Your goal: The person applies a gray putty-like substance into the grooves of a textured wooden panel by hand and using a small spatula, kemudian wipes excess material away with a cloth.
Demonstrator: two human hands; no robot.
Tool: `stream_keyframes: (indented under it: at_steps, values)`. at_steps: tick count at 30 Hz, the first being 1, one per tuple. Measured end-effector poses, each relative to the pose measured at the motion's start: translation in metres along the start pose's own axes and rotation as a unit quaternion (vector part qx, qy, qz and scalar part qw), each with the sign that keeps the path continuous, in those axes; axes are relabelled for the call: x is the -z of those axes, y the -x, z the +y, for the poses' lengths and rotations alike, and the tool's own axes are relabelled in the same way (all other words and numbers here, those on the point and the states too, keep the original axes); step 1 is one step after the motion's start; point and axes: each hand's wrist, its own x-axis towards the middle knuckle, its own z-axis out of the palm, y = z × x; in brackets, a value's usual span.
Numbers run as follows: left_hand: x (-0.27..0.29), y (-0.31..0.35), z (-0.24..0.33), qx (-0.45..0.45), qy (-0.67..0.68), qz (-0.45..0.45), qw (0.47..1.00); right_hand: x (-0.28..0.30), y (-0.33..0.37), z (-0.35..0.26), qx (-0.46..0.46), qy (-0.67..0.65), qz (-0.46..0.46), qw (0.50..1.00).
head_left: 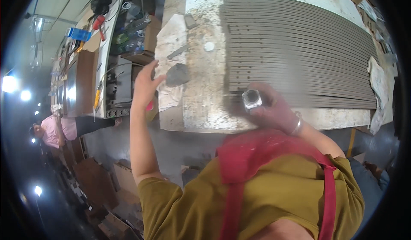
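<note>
My left hand (pixel 147 83) hovers at the left edge of the worktable, fingers and thumb apart. Its thumb tip is next to a dark grey, roundish pad (pixel 177 75) lying partly on a whitish cloth (pixel 170 95); I cannot tell whether they touch. In my right hand (pixel 276 111), somewhat blurred, is a white container with a round grey top (pixel 251 99), seen end-on. It is held over the near left corner of a row of long, thin grey-brown strips (pixel 295 51) laid side by side. Several small dark spots mark the strips near their left ends.
A flat grey tool (pixel 177 51), a small grey block (pixel 190 21) and a white disc (pixel 209 46) lie on the worktable (pixel 205 98). Crumpled cloth (pixel 376 94) covers the right edge. Leftward stands a cluttered bench (pixel 102 55); beyond, a person in pink (pixel 58 128).
</note>
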Motion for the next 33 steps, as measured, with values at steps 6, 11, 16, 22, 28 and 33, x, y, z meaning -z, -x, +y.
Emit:
stream_keyframes:
  at_steps: [6,11,16,22,28,33]
  values:
    - [-0.04,0.015,-0.014,-0.068,-0.068,-0.049,0.994,-0.048,-0.062,-0.02,-0.039,0.123,-0.106,0.986]
    - [-0.05,0.01,-0.011,-0.069,-0.012,-0.001,0.998,-0.053,-0.107,-0.002,0.001,0.191,-0.118,0.975]
    - [-0.026,0.035,0.003,-0.061,0.027,0.103,0.992,-0.064,-0.125,0.014,-0.033,0.288,-0.087,0.953]
    - [-0.002,0.05,0.024,-0.14,-0.078,0.165,0.973,-0.083,-0.137,0.029,0.022,0.301,-0.098,0.948]
    - [0.013,0.064,0.035,-0.151,-0.154,0.165,0.962,-0.103,-0.145,0.031,0.075,0.327,-0.099,0.937]
    - [0.027,0.074,0.045,-0.151,-0.194,0.149,0.958,-0.11,-0.146,0.029,0.099,0.336,-0.117,0.929]
